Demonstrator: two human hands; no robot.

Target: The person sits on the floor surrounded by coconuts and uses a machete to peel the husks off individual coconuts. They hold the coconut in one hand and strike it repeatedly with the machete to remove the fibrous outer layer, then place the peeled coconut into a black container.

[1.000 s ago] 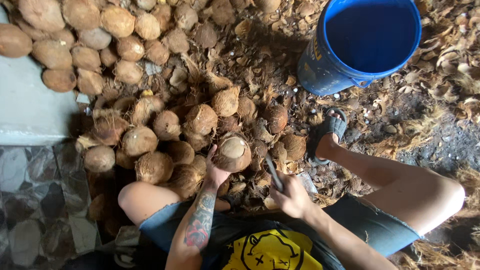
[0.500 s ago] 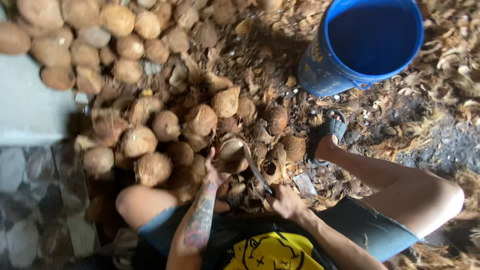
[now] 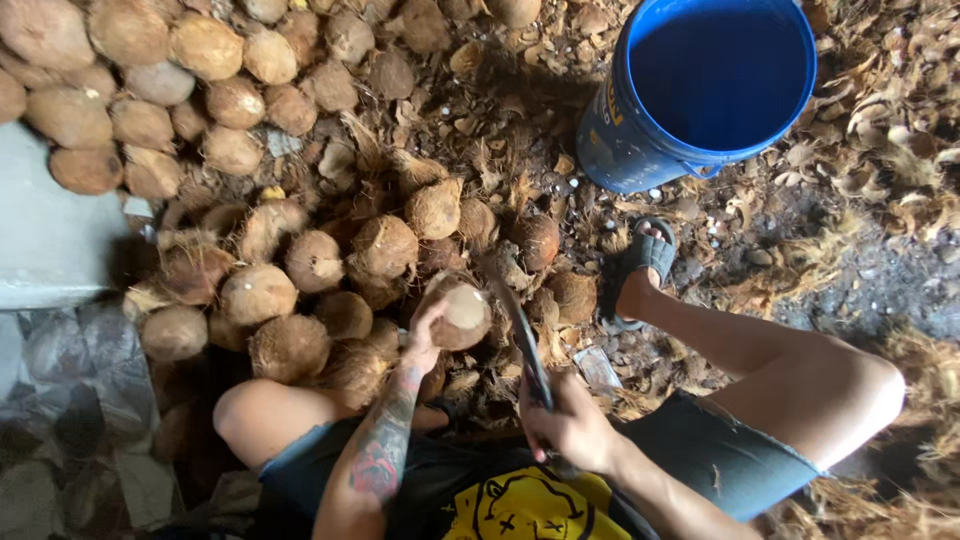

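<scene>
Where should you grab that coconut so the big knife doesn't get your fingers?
Probably best from the left and underneath, as the left hand does now: it cups the coconut low on its round husked side. The pale cut face points up toward the blade in the right hand, so fingers stay clear.

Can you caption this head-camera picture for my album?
Seated person's left hand grips a coconut; right hand holds a blade beside it.

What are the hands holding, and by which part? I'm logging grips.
Left hand cups a husked coconut by its near side; right hand grips a long knife by its handle.
</scene>
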